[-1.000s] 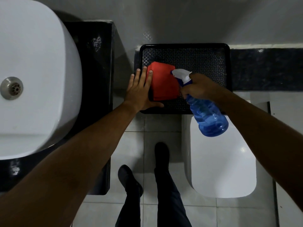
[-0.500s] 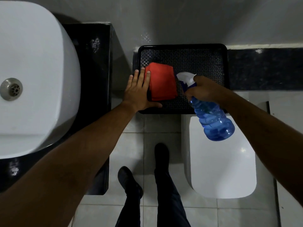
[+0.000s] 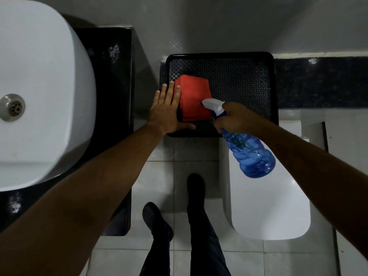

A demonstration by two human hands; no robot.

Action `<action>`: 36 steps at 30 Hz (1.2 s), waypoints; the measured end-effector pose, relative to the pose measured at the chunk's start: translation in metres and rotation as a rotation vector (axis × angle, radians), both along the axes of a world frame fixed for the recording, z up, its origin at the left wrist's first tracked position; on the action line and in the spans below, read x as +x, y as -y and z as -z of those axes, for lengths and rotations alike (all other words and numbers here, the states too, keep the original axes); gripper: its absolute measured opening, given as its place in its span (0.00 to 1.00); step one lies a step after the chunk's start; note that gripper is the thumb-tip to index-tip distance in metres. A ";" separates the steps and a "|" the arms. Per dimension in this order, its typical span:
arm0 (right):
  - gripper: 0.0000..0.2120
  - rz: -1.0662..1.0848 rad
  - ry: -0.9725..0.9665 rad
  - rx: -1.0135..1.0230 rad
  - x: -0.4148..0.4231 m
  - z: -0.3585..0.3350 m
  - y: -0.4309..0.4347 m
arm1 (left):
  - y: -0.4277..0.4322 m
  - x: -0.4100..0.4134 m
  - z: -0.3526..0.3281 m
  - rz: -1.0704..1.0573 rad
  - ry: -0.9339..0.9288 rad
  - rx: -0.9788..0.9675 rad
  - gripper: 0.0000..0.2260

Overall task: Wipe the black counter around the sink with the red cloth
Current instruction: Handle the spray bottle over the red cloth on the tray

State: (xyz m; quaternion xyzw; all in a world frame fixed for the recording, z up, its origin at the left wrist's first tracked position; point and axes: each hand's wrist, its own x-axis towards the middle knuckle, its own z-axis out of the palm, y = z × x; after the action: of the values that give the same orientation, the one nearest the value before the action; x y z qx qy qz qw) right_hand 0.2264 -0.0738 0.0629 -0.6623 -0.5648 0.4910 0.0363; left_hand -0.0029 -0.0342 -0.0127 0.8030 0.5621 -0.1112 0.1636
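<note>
A folded red cloth [image 3: 194,97] lies in the left part of a black textured tray [image 3: 239,80]. My left hand [image 3: 166,110] rests flat at the cloth's left edge, fingers apart, index fingertip on the cloth and thumb along the tray's front rim. My right hand [image 3: 237,118] grips the neck of a blue spray bottle [image 3: 249,154], whose white nozzle points left over the cloth's lower right corner. The black counter [image 3: 115,80] runs around the white sink [image 3: 39,92] at the left.
A white toilet [image 3: 270,206] stands below the tray at the right. A dark speckled ledge [image 3: 322,82] runs right of the tray along the wall. My legs and dark shoes [image 3: 157,220] stand on the pale tiled floor between counter and toilet.
The spray bottle swung right and away from the cloth, then came back left so its nozzle is over the cloth's lower right corner. My left hand has stayed at the cloth's edge.
</note>
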 end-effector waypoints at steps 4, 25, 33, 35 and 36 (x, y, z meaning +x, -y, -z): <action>0.07 0.116 -0.058 0.031 0.004 -0.009 -0.015 | 0.000 0.000 0.000 0.005 -0.006 0.001 0.66; 0.08 0.078 0.018 0.031 0.001 -0.010 -0.023 | 0.000 0.001 -0.002 -0.012 0.014 -0.001 0.66; 0.34 0.152 -0.211 0.257 0.021 -0.021 -0.045 | 0.000 0.002 -0.002 -0.007 -0.009 0.005 0.67; 0.29 0.277 -0.253 0.396 0.029 -0.026 -0.052 | -0.001 0.002 -0.001 -0.008 -0.006 0.005 0.67; 0.22 0.346 -0.259 0.465 0.031 -0.027 -0.055 | -0.001 0.002 -0.001 -0.005 -0.006 0.006 0.67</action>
State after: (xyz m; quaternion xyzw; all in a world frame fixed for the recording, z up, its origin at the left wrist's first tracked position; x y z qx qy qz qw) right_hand 0.2579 -0.0184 0.0898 -0.6545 -0.5314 0.4154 0.3416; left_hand -0.0008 -0.0327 -0.0113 0.8018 0.5649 -0.1116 0.1595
